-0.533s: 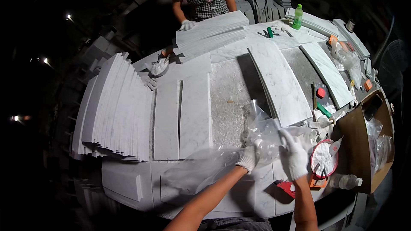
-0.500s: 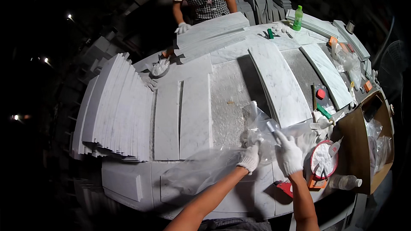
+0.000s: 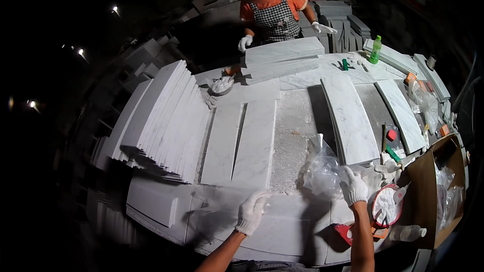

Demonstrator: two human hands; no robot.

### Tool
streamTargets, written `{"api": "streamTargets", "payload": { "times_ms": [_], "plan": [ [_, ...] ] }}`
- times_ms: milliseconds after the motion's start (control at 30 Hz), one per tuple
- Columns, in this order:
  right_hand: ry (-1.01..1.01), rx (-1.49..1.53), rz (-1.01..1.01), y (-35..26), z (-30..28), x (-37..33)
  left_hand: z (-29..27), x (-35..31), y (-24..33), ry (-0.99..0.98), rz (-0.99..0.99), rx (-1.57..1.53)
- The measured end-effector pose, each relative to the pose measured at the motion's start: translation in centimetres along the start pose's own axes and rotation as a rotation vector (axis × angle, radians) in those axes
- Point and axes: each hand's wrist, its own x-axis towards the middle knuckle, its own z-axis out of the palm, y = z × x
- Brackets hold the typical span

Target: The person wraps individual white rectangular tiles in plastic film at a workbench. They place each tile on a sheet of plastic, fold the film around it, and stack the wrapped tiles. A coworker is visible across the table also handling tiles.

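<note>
Both my hands wear white knit gloves. My left hand is closed on a thin clear plastic sheet, which trails to the left over the near slabs. Farther right, my right hand is open, fingers pointing away from me and slightly bent, beside a crumpled clear plastic bag. That bag lies against the near end of a stack of white marble slabs. Two pale slabs lie flat beyond my left hand. A red-rimmed bowl of white paste stands right of my right hand.
Many upright slabs lean together at left. Across the table a gloved co-worker stands behind stacked slabs. A cardboard box, clear bottle and red tool are at right; a green bottle stands farther back.
My left hand has moved left and nearer to me with the plastic. My right hand has parted from the pale roll-like piece it held. The co-worker's hands are now raised. The view has shifted.
</note>
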Motion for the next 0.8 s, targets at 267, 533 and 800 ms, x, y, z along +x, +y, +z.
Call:
{"api": "streamTargets", "payload": {
  "times_ms": [267, 533, 800],
  "plan": [
    [-0.656, 1.211, -0.141, -9.1, -1.3, -8.6, 0.2, 0.0, 3.0, 0.271, 0.397, -0.172],
    [-0.98, 2.063, 0.472, -9.1, 7.0, -15.8, 2.9, -6.5, 2.2, -0.388, 0.707, 0.086],
    [-0.984, 1.555, -0.064, -10.6, 4.6, -16.0, -1.1, -9.3, 0.0, -0.997, 0.18, 0.014]
  ]
}}
